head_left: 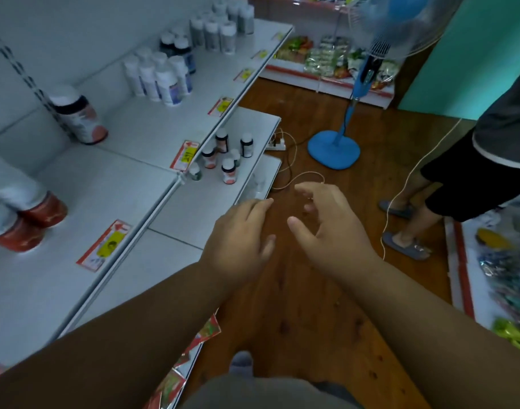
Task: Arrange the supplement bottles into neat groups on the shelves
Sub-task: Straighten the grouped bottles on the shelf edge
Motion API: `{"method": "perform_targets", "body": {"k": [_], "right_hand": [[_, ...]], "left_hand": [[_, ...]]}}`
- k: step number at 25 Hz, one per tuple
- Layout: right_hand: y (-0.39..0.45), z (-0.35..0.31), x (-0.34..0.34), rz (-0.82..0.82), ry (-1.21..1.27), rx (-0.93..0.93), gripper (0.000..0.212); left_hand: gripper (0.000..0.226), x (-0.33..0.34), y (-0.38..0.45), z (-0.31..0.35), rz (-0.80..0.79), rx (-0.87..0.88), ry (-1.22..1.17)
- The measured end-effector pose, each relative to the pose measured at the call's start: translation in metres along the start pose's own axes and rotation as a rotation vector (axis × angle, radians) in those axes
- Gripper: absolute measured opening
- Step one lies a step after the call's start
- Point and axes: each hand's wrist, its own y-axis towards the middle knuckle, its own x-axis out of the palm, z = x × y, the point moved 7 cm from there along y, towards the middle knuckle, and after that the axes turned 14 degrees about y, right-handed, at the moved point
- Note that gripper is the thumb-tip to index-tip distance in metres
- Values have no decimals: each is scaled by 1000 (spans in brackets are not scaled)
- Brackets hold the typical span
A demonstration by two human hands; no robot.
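Small bottles point(223, 157) stand upright; both hands' point(238, 231) point(326, 225) fingers relaxed, holding nothing.

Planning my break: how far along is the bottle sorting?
Partly done. The white bottles on the upper shelf stand grouped. Both the left hand and right hand are empty. The small bottles on the lower shelf remain scattered.
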Motion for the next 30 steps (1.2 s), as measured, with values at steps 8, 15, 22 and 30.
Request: {"method": "perform_targets", "body": {"k": [8,15,22,30], "right_hand": [[163,115,0,-78,42,50,56],[338,271,96,-359,138,18,52],[447,410,256,-394,149,-2,52],[506,460,408,-510,157,-89,82]], "left_hand": [[62,97,160,-31,-138,-212,-165],[68,210,292,-106,-154,-486,-42],[60,337,352,-180,-113,-607,3],[58,390,318,-232,-22,-629,58]]}}
